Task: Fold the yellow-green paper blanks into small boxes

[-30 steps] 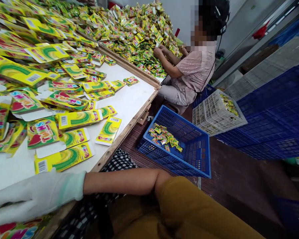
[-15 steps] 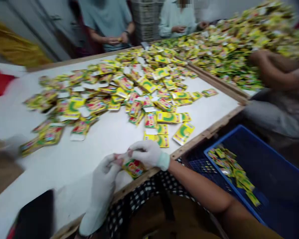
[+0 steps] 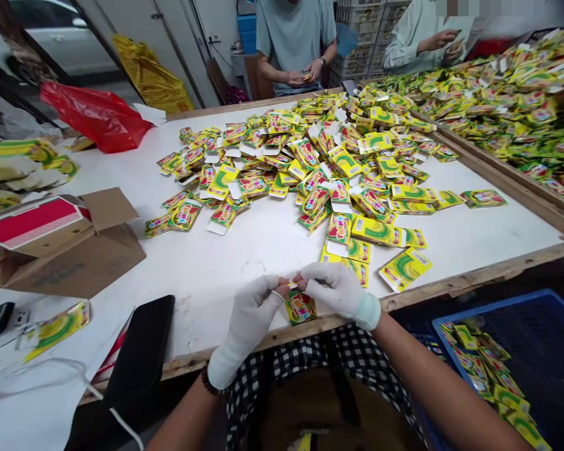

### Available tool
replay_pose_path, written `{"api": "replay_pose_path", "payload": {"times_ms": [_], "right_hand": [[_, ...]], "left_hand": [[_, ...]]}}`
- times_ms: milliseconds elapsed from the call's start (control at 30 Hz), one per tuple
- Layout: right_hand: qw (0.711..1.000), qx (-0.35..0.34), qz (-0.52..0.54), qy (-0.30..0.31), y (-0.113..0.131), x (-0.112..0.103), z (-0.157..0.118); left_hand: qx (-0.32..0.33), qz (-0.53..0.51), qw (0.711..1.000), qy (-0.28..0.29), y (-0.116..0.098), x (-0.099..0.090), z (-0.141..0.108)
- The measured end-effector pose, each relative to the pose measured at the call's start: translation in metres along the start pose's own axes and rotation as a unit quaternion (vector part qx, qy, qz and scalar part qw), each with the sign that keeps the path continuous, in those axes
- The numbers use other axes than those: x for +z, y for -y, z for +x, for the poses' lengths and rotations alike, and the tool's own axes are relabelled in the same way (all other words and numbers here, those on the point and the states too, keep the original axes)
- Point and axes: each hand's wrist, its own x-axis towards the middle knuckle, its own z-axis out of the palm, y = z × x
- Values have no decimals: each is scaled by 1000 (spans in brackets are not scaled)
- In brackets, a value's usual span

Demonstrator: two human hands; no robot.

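A small yellow-green carton [image 3: 301, 308] with red and white lettering rests at the front edge of the white table, in front of my body. My left hand [image 3: 254, 319], in a white glove with bare fingertips, is closed in a pinch at the carton's top end. From the other side my right hand [image 3: 339, 292], gloved the same way, pinches that same end. The fingertips cover most of the carton's top, so its flap is hard to make out. Just beyond my right hand lie more such cartons, among them a yellow one [image 3: 405, 269].
A large heap of cartons [image 3: 305, 156] spreads over the table [image 3: 216, 269]. To the left are a cardboard box [image 3: 70, 257], a black phone [image 3: 143, 338] and a red plastic bag [image 3: 96, 116]. A blue crate [image 3: 493, 307] with cartons stands low at right. Two people sit across.
My view has swung left, bringing the cardboard box and red bag fully into sight. Both hands still pinch the carton's top end at the table edge.
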Motion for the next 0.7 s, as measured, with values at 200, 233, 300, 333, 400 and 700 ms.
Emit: {"api": "replay_pose_path", "payload": {"times_ms": [200, 233, 300, 333, 400, 700], "right_hand": [[999, 12, 6, 35, -2, -5, 2], [999, -17, 11, 44, -4, -7, 0], [995, -82, 12, 59, -8, -12, -5], [992, -108, 9, 66, -10, -14, -9], [988, -136, 6, 74, -14, -15, -15], [980, 28, 112, -165, -30, -13, -30]], "left_hand": [[1, 16, 1000, 6, 2, -6, -1], [28, 33, 999, 17, 4, -7, -4], [100, 72, 992, 38, 11, -9, -11], [136, 87, 986, 46, 14, -9, -15], [186, 105, 976, 49, 17, -8, -23], [111, 102, 988, 30, 4, 1, 38]]}}
